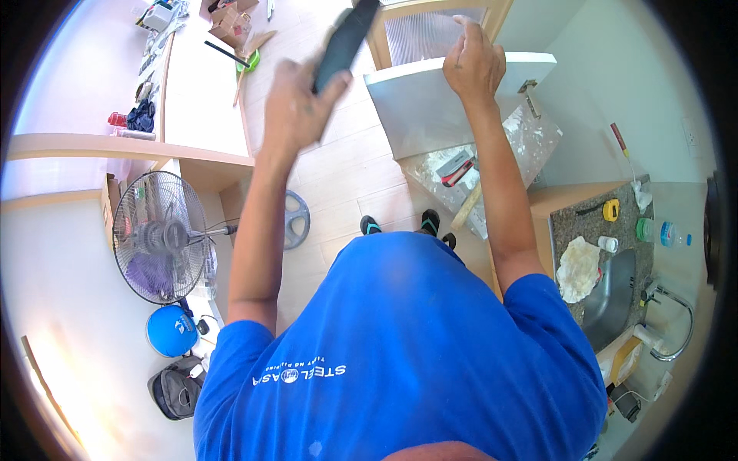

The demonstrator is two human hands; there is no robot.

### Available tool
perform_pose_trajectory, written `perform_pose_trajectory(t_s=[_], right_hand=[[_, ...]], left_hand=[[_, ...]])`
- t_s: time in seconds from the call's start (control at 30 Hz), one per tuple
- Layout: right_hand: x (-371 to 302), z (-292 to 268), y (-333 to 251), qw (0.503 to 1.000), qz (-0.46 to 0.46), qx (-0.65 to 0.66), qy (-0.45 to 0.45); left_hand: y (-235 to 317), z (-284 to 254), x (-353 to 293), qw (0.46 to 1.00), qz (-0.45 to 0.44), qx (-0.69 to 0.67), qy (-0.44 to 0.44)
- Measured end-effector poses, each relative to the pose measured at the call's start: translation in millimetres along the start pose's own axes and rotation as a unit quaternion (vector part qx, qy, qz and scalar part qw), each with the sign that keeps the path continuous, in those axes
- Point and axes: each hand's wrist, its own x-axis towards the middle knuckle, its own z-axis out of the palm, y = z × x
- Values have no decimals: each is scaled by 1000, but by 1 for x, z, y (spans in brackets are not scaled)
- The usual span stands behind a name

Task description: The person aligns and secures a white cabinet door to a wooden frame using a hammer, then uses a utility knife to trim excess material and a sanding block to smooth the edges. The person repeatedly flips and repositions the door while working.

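My left hand (pixel 296 107), blurred by motion, grips a long flat dark tool (pixel 346 44) whose exact kind I cannot make out. The tool is raised left of a white cabinet door panel (pixel 415 111). Over the panel's far edge lies my right hand (pixel 475 65), its fingers curled and its forefinger reaching past the edge. A metal hinge (pixel 529 88) is fixed to the panel near its right end. Below the panel is a paint-spattered board (pixel 530 146). On it lie a red and grey utility knife (pixel 459 170) and a wooden-handled tool (pixel 467 203).
At left stand a fan (pixel 160 237) and a white-topped counter (pixel 204 84). A sink (pixel 611 296) is set into the granite counter at right, with a yellow tape measure (pixel 610 210) and a cloth (pixel 578 269). Cardboard (pixel 231 24) and a green dustpan (pixel 252 61) lie ahead.
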Motion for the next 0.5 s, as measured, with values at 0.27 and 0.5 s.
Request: perform_pose_trajectory(t_s=[0.27,0.5], right_hand=[[-4,-5,0,999,-49,8,23],[1,-5,-5,1000,-8,25,-11]], left_hand=[[-3,45,44,1000,-10,-1,-29],[-6,40,36,981,65,-180,-35]])
